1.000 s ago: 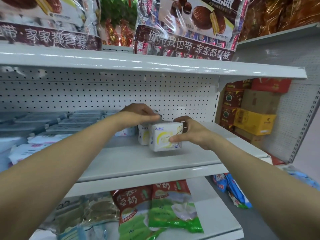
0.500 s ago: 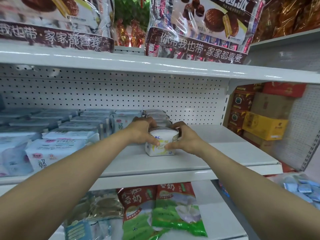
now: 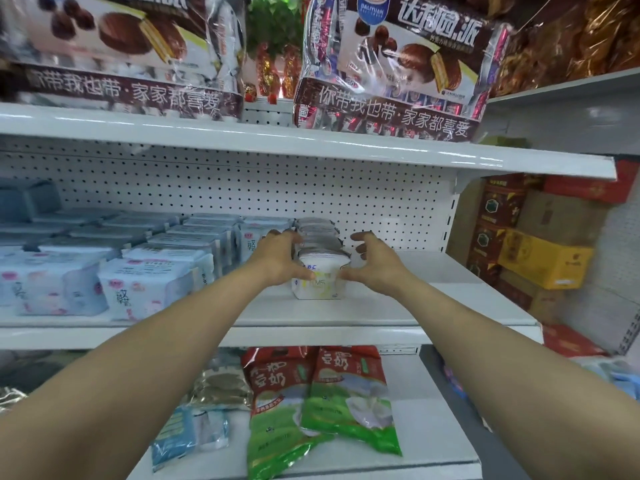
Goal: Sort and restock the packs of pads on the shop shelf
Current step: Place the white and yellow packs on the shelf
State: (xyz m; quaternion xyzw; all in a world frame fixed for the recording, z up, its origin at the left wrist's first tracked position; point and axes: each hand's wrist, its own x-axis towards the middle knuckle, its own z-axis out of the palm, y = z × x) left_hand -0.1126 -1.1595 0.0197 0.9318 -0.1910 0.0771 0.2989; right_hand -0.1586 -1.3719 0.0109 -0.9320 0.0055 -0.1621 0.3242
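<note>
Left hand (image 3: pixel 277 263) grips front pack (image 3: pixel 320 285) on shelf (image 3: pixel 433 306); right hand (image 3: pixel 375 270) spread, thumb touching pack.

On the middle shelf (image 3: pixel 433 299), at the centre of the frame, stands a row of white packs (image 3: pixel 318 233). The left hand (image 3: pixel 278 259) grips the row's left side, thumb across the front pack (image 3: pixel 317 284). The right hand (image 3: pixel 375 268) is just right of it, fingers spread, thumb at that pack's edge. Pale blue packs (image 3: pixel 145 289) fill the shelf's left.

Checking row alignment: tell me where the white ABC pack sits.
Head view, centre: white ABC pack on the middle shelf, fronting its row, between left hand and right hand.
</note>
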